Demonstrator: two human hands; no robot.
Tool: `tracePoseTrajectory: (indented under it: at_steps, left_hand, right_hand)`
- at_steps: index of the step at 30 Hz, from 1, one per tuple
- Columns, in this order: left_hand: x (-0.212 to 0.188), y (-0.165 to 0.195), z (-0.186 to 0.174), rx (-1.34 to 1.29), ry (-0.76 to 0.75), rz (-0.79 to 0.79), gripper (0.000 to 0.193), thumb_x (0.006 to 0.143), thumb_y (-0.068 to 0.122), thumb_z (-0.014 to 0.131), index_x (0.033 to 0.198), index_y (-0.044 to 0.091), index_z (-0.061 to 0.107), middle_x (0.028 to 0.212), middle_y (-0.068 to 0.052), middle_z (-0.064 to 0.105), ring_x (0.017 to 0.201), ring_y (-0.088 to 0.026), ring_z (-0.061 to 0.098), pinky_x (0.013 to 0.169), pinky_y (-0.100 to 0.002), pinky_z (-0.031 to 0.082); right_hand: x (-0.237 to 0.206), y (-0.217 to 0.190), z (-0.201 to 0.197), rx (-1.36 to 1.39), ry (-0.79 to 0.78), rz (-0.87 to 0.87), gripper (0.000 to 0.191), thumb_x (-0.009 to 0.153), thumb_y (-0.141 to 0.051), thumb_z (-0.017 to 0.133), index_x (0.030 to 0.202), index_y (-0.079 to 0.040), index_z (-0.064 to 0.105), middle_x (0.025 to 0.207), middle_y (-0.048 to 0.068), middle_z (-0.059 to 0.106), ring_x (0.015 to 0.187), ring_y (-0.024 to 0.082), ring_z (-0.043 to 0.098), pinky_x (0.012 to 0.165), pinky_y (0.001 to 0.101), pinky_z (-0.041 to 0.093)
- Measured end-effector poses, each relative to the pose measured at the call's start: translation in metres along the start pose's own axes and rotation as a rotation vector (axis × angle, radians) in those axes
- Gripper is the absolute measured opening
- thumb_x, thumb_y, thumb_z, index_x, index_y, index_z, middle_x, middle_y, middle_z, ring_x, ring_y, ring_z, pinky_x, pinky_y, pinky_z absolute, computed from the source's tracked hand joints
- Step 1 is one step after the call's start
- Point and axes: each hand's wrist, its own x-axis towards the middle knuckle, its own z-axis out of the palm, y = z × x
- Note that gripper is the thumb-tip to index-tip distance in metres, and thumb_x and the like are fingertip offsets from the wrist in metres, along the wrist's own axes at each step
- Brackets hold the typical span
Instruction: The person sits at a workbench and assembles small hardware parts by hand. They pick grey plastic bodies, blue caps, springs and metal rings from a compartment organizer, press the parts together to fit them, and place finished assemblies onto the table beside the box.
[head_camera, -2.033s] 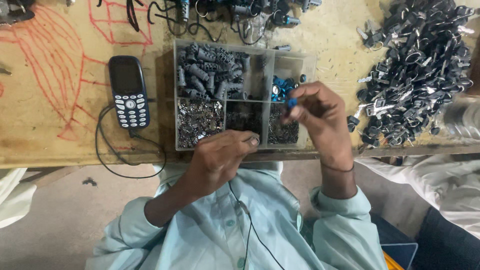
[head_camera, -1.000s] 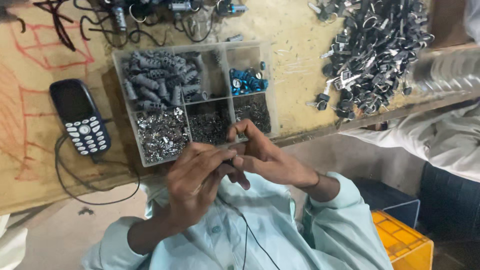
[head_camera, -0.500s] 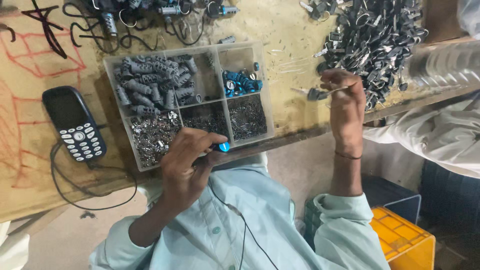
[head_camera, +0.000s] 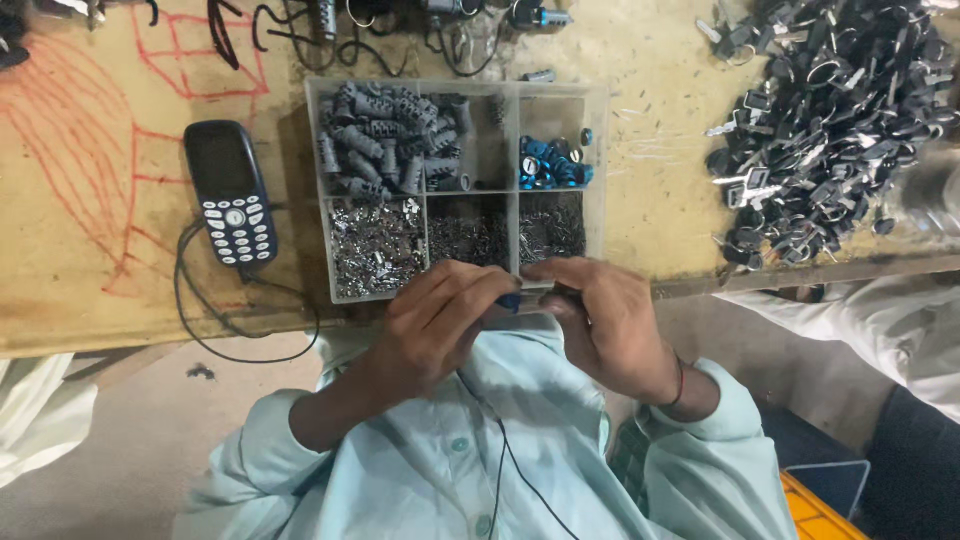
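Phone (head_camera: 231, 194) is lying on the bench left of the tray (head_camera: 312, 190): dark oblong body, its screen (head_camera: 219, 161) showing blank and dark above pale keys. Yellow crate (head_camera: 815, 508) is sitting low at the right corner. No labels or signs showing.

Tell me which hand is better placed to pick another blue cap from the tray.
Probably the right hand: it sits just below the blue caps compartment, on the tray's right side. The left hand pinches a small blue part.

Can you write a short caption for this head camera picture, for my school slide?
Left hand and right hand meet on a small blue part by a parts tray.
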Motion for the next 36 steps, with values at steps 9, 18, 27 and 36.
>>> tracePoseTrajectory:
  at_steps: [9,18,27,36]
  left_hand:
    - [-0.015,-0.004,-0.002,-0.076,-0.145,-0.051,0.037,0.091,0.002,0.078,0.124,-0.001,0.063,0.108,-0.015,0.067,0.100,-0.028,0.070,0.085,-0.040,0.058]
    - [-0.004,0.005,-0.026,-0.146,0.024,-0.424,0.029,0.094,0.012,0.071,0.121,0.005,0.063,0.107,-0.009,0.066,0.098,-0.024,0.072,0.082,-0.036,0.063]
    - [-0.018,-0.009,-0.041,0.698,-0.153,-0.497,0.014,0.093,0.018,0.074,0.093,0.009,0.063,0.096,-0.007,0.057,0.088,-0.027,0.067,0.070,-0.042,0.054]
    - [-0.021,-0.008,-0.041,0.633,-0.022,-0.402,0.013,0.090,0.012,0.073,0.097,0.009,0.062,0.096,-0.007,0.061,0.086,-0.029,0.067,0.074,-0.042,0.054]
  right_hand:
    - [0.002,-0.020,0.003,-0.070,-0.280,-0.014,0.067,0.085,0.009,0.063,0.148,0.011,0.040,0.104,0.022,0.068,0.086,0.032,0.070,0.073,0.0390,0.056]
    - [0.000,0.018,-0.012,-0.197,0.199,0.471,0.067,0.098,0.010,0.055,0.160,0.000,0.033,0.105,0.019,0.059,0.090,0.037,0.061,0.083,0.0423,0.052]
    - [0.030,0.007,-0.006,-0.174,0.084,0.385,0.022,0.097,-0.002,0.073,0.117,-0.008,0.069,0.118,0.012,0.069,0.092,0.023,0.070,0.071,0.0326,0.056]
    - [0.058,0.022,0.061,-0.421,-0.268,0.072,0.021,0.089,-0.015,0.073,0.098,-0.004,0.058,0.096,0.011,0.056,0.095,0.031,0.059,0.078,0.0423,0.050]
